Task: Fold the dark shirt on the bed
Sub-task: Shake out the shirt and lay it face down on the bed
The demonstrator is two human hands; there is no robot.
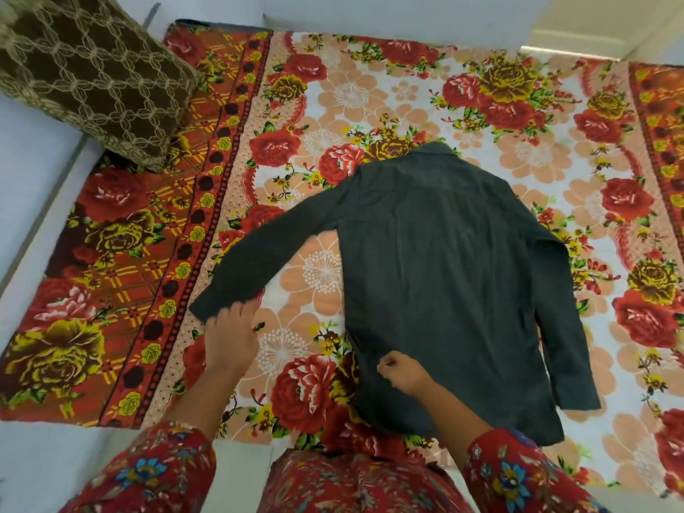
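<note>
The dark shirt (436,272) lies flat, back side up, on the flowered bed cover (370,98), collar pointing away from me. Its left sleeve stretches out diagonally toward the lower left; the right sleeve lies along the body down to the lower right. My left hand (231,336) grips the cuff of the outstretched left sleeve. My right hand (399,372) is closed, pinching the shirt's fabric near the lower left edge of the body.
A brown patterned cushion (89,75) rests at the bed's upper left corner. The bed's near edge runs just in front of my red flowered clothing (351,483). White walls border the bed at the far side and left.
</note>
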